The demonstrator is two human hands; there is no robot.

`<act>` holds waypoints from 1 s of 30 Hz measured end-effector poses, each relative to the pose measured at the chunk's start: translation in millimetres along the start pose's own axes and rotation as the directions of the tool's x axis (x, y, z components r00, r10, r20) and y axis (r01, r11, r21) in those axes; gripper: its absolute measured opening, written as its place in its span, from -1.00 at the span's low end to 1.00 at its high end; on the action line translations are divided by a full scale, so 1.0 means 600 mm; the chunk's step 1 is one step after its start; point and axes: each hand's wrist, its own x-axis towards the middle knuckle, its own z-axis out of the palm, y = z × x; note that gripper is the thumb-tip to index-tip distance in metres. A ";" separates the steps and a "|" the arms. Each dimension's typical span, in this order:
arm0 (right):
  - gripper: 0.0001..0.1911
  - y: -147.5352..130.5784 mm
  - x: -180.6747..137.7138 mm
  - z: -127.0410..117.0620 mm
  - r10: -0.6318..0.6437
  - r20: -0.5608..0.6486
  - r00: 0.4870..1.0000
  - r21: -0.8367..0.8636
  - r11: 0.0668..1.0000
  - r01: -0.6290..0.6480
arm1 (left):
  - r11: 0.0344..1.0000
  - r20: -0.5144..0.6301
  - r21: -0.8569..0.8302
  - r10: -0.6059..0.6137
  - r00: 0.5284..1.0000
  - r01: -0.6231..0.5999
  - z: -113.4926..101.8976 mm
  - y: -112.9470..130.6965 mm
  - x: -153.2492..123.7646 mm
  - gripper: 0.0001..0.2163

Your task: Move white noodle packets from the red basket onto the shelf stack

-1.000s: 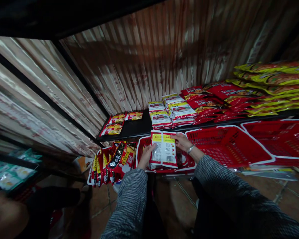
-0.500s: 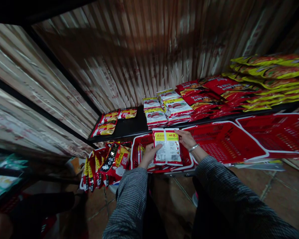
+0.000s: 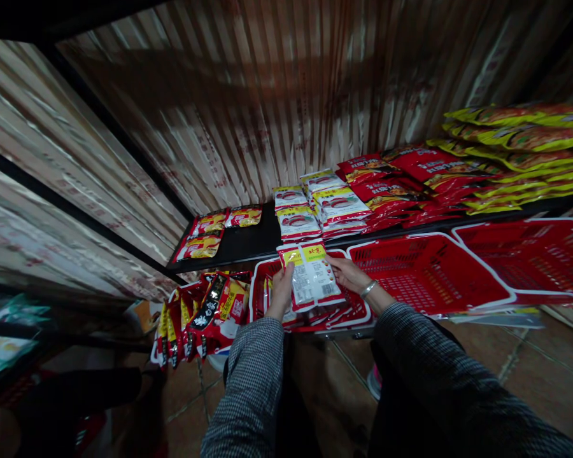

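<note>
head view: two white packets point(image 3: 310, 275) with yellow tops are gripped together, at the left edge by the left hand point(image 3: 277, 298) and at the right edge by the right hand point(image 3: 346, 275). the packets are held tilted just above a red basket point(image 3: 256, 299), in front of a black shelf point(image 3: 255, 242) on which similar stacks point(image 3: 315, 207) are laid. a second basket point(image 3: 430, 273) is seen just to the right.
</note>
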 end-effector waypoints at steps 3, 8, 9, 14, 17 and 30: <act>-0.99 0.006 0.002 -0.001 -0.026 0.045 0.999 -0.024 0.999 0.027 | 1.000 -0.012 -0.009 -0.004 1.000 0.003 -0.001 0.010 -0.004 -0.62; -0.93 0.011 0.009 -0.006 -0.056 0.070 0.996 -0.019 0.998 0.057 | 0.997 -0.018 -0.071 0.011 1.000 -0.012 0.001 0.015 -0.012 -0.63; -0.92 0.011 0.010 -0.007 -0.064 0.072 0.995 -0.017 0.998 0.065 | 0.997 -0.013 -0.077 0.007 1.000 -0.008 0.002 0.016 -0.012 -0.64; -0.85 0.010 0.011 -0.011 -0.098 0.056 0.994 -0.004 0.995 0.098 | 0.990 0.000 -0.141 -0.010 1.000 0.010 0.002 0.016 -0.010 -0.63; -0.83 0.004 0.009 -0.015 -0.139 0.011 0.990 0.027 0.990 0.139 | 0.990 0.071 -0.133 -0.045 0.996 0.054 0.002 0.011 -0.012 -0.60; -0.82 -0.004 -0.015 -0.024 0.007 0.140 0.990 -0.100 0.995 0.007 | 0.998 0.137 -0.058 0.039 0.990 -0.032 -0.003 0.010 -0.024 -0.55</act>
